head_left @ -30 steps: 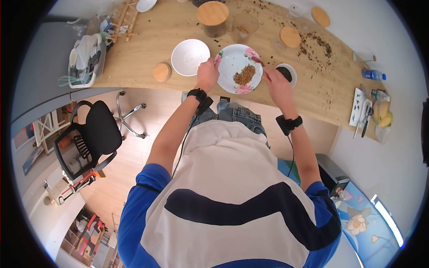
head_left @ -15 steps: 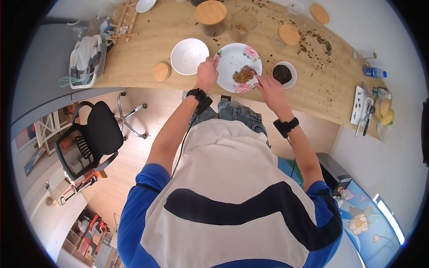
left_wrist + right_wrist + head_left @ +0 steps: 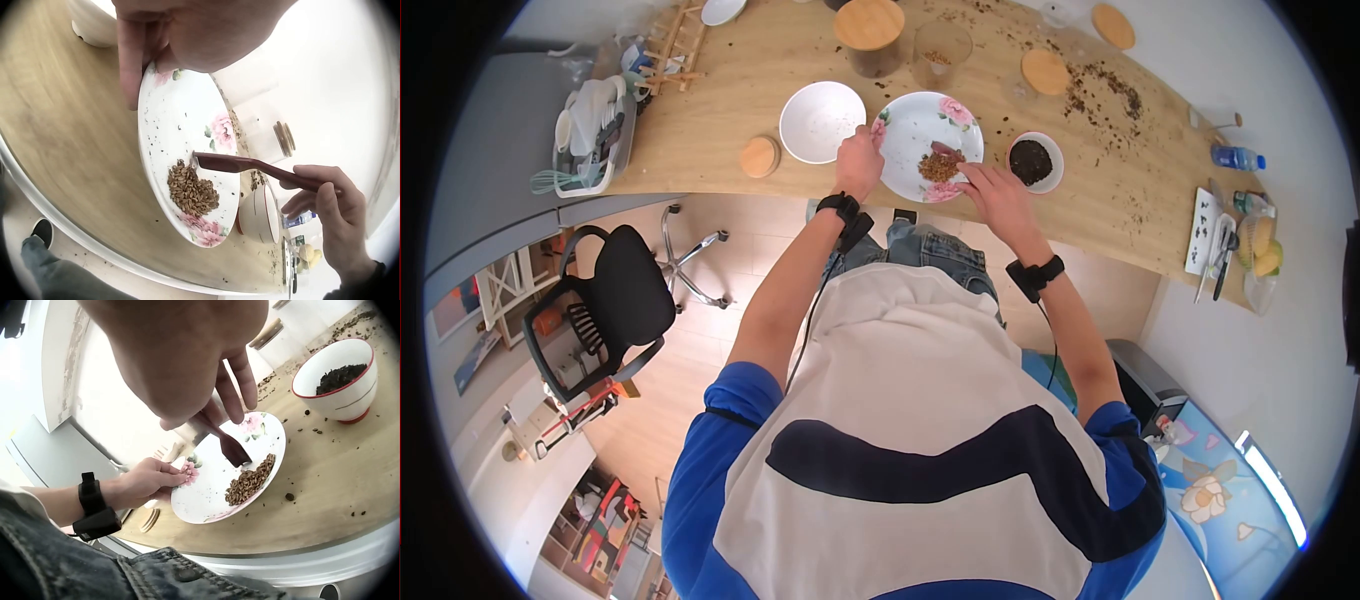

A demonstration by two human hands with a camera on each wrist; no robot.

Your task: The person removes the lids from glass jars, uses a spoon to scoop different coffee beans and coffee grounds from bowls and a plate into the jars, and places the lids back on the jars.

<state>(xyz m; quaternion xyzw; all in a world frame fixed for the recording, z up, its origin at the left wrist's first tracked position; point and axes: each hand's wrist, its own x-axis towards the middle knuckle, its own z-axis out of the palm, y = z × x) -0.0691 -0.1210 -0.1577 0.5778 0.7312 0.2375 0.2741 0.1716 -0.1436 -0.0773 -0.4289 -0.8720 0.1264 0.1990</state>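
My left hand pinches the left rim of a white plate with pink flowers, thumb on top in the right wrist view. A heap of brown grains lies on the plate near the edge closest to me. My right hand holds a reddish-brown spatula by its handle. The flat end of the spatula is right at the side of the heap. Dark specks are scattered over the rest of the plate.
Right of the plate stands a red-rimmed bowl of dark bits. A white bowl and a round wooden lid are on the left. Wood-lidded jars stand behind; dark crumbs litter the table's far right.
My right hand has come left and toward me, bringing the spatula from the plate's upper right down to the grains. The heap looks more compact. My left hand stays at the rim.
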